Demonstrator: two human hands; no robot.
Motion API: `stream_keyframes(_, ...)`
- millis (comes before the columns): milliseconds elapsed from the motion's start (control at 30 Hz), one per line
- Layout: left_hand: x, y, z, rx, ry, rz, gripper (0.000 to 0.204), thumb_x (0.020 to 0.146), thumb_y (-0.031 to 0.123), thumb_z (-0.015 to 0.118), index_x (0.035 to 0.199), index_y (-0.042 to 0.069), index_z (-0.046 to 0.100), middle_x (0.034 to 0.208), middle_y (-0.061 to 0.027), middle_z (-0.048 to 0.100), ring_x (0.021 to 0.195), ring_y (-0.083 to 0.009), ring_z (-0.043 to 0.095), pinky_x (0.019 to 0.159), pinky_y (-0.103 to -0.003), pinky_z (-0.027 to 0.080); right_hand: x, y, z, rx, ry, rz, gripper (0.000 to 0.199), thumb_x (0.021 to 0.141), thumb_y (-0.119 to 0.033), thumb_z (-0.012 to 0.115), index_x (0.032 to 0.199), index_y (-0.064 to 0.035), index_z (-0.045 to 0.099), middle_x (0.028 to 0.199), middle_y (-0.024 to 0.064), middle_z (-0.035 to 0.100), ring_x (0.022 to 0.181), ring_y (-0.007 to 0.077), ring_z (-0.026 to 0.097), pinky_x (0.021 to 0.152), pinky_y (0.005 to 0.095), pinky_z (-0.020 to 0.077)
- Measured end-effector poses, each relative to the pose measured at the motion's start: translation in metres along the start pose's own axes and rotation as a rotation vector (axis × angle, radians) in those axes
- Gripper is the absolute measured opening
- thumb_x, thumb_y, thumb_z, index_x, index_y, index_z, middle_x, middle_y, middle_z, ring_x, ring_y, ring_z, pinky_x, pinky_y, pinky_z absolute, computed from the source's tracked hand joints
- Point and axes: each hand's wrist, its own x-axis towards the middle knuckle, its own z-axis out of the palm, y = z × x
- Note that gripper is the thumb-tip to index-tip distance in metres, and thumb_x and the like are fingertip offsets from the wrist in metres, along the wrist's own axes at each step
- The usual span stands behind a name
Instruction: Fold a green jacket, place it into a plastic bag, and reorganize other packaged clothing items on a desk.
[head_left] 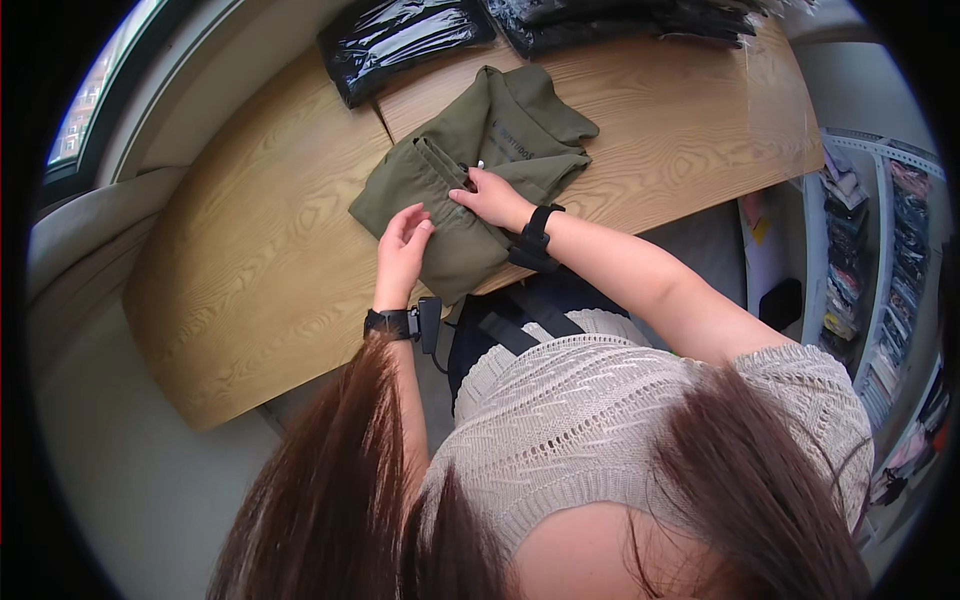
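One olive garment (515, 172), partly folded over itself, lying on the wooden table (270, 200), with a lower corner reaching the near edge and dark print on the far part. Left hand (402, 255) over the lower left side of the garment, fingers curved, thumb spread away from them; cannot tell whether touching the cloth or just above. Right hand (495, 200) on the middle of the garment, beside a narrow gathered band, thumb and forefinger reaching toward it near a small white tip (481, 163); cannot tell whether pinching any cloth. Around the left wrist, a black strap (390, 323); around the right, another. Along the table's far edge, black packs (405, 40) in clear plastic. Beyond the right end, shelves (885, 250) of packed goods.
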Motion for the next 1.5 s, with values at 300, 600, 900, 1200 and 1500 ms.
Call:
stream_keyframes(300,-0.037,-0.053,-0.032,-0.221,0.341,-0.477,0.039,0.093,0.027,0.058,0.124,0.004,0.048,0.102,-0.0024,0.059,0.091,-0.0121,0.057,0.074,-0.027,0.047,0.000,-0.017,0.011,-0.349,0.199,0.049,0.038,0.084,-0.025,0.064,0.102,0.0059,0.052,0.099,0.0262,0.062,0.095,0.0415,0.058,0.080,0.0451,0.0468)
stream_keyframes(600,-0.034,-0.031,-0.018,-0.497,0.154,-0.358,0.028,0.090,0.021,0.060,0.111,0.005,0.052,0.111,-0.0050,0.059,0.095,-0.0170,0.059,0.076,-0.030,0.048,-0.034,-0.013,0.013,-0.589,0.144,-0.473,0.042,0.092,-0.029,0.054,0.132,-0.0134,0.051,0.143,0.0158,0.039,0.134,0.0346,0.032,0.109,0.0433,0.0275)
stream_keyframes(900,-0.022,0.080,0.058,-0.361,0.099,-0.317,0.022,0.083,0.017,0.064,0.099,0.002,0.060,0.084,-0.0029,0.064,0.065,-0.0104,0.060,0.053,-0.023,0.047,-0.026,0.013,-0.018,0.294,-0.264,-0.159,0.045,0.099,-0.031,0.042,0.137,-0.0067,0.043,0.139,0.0134,0.043,0.129,0.0234,0.037,0.107,0.0352,0.0297)
stream_keyframes(1200,0.050,0.090,0.126,-0.058,-0.124,0.061,0.028,0.092,0.024,0.059,0.105,0.000,0.057,0.092,-0.0076,0.062,0.081,-0.0149,0.063,0.068,-0.025,0.050,-0.009,0.031,-0.059,1.450,-0.777,-0.040,0.047,0.100,-0.036,0.037,0.133,-0.0042,0.046,0.131,0.0089,0.052,0.112,0.0195,0.055,0.099,0.0336,0.0425)
stream_keyframes(1500,0.070,0.055,0.118,1.257,-0.234,0.458,0.062,0.090,0.042,0.053,0.145,0.021,0.033,0.153,-0.0132,0.019,0.140,-0.0354,0.018,0.106,-0.065,0.015,-0.017,0.023,-0.100,1.285,-0.339,0.434,0.052,0.099,-0.043,0.033,0.135,-0.0062,0.044,0.137,0.0096,0.049,0.118,0.0209,0.053,0.102,0.0384,0.0416)
